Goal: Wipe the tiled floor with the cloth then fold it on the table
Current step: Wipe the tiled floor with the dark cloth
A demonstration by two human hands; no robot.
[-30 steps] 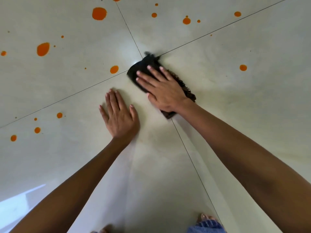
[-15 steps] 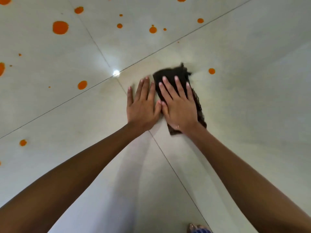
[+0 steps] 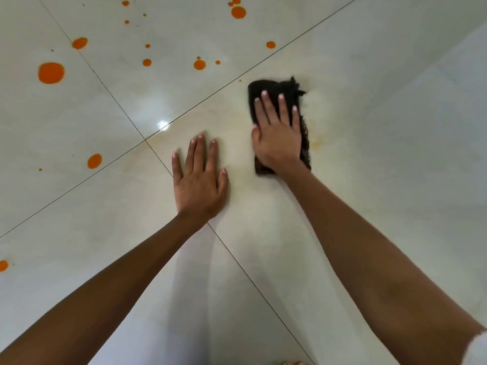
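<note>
A dark brown folded cloth [image 3: 266, 88] lies flat on the pale tiled floor [image 3: 382, 127]. My right hand [image 3: 278, 135] presses down on it with straight fingers and covers most of it. My left hand [image 3: 200, 180] rests flat on the bare floor to the left of the cloth, fingers spread, a palm's width away from the right hand. Faint yellowish smears show on the tile around and right of the cloth.
Several orange spill spots dot the tiles to the upper left, the largest spot [image 3: 51, 72] at far left, others near the top [image 3: 238, 12] and by the grout line [image 3: 94, 161]. Dark grout lines cross near my left hand. A toe shows at the bottom edge [image 3: 293, 363].
My right hand has slid the cloth to the right, from the tile junction onto the right tile. The orange spot there is gone. My left hand stays flat on the floor.
</note>
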